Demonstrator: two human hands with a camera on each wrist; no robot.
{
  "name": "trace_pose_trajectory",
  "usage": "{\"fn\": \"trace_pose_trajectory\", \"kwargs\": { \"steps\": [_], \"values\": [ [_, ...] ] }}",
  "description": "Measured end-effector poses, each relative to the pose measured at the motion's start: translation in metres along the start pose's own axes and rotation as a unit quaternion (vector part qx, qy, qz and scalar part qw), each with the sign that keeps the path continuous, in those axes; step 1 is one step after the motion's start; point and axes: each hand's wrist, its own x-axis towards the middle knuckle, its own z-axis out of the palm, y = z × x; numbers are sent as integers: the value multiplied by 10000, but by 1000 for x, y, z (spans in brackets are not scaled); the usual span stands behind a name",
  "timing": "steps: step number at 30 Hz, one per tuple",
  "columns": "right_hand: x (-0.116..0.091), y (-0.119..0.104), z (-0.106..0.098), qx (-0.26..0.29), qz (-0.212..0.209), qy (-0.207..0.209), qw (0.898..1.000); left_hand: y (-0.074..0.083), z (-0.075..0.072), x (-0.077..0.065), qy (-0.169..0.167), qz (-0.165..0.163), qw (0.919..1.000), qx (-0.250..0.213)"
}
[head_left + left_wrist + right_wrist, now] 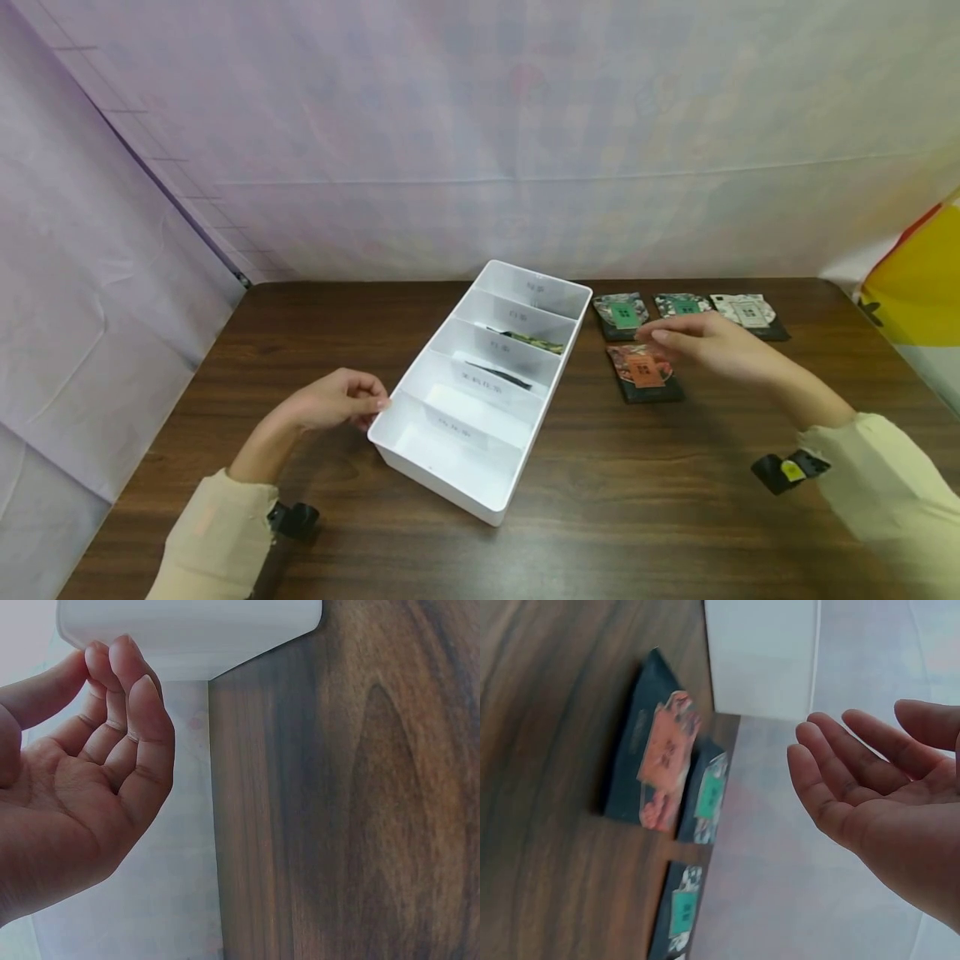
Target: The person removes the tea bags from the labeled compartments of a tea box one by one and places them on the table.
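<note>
A white divided box [442, 482] stands at an angle on the table, its compartments labelled in print. At its near left edge my left hand [337, 400] pinches the rim between thumb and fingertips; in the left wrist view the fingers [146, 720] curl at the box's edge. Two compartments hold dark packets, one patterned green [534, 342], one mostly black [501, 377]. My right hand [720, 343] hovers with loosely bent fingers, nothing in them, above the sachets. Nearest below it lies an orange-labelled sachet [645, 373]; green-labelled sachets [621, 315] [681, 911] and a white-labelled sachet [744, 312] lie behind.
The brown wooden table [615, 525] ends at a pale curtain [480, 167] behind, with more white cloth on the left. A yellow and red cloth [911, 279] hangs at the right edge.
</note>
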Motion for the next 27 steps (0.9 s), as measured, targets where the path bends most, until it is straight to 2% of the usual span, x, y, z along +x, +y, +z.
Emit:
{"fn": "trace_pose_trajectory", "kwargs": {
  "steps": [4,12,20,27],
  "values": [
    [3,-10,2,-104,63,-29,9999,-1,0,0,19,-37,10000,34],
    [10,-29,7,-342,-130,3,9993,-2,-1,1,7,-8,10000,30],
    [17,-44,15,-107,-231,-161,9995,-2,-2,1,14,-36,10000,26],
    [22,-53,25,-154,-284,-259,9991,-1,-1,1,19,-50,10000,17]
  ]
}}
